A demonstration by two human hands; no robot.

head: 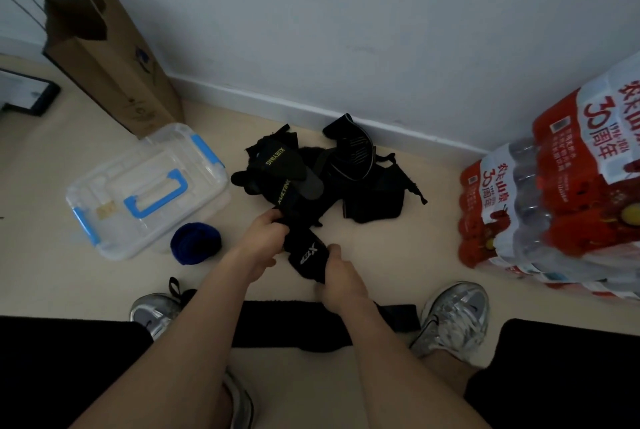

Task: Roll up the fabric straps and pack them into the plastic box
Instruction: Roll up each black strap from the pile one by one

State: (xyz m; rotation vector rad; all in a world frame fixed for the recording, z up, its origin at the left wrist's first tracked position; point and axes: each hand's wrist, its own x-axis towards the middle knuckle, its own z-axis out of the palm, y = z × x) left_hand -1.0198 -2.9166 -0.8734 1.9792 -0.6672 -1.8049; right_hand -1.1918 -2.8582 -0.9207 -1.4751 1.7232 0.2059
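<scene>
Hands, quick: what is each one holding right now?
Left hand: grips the black strap.
Right hand: grips the same strap's lower end.

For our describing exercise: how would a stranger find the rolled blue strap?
Find the clear plastic box with blue latches, left of the black strap pile. By its near right side lies the rolled strap. It alone is dark blue and coiled; the others are black and loose.

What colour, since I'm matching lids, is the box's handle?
The handle is blue; the head view shows it.
</scene>
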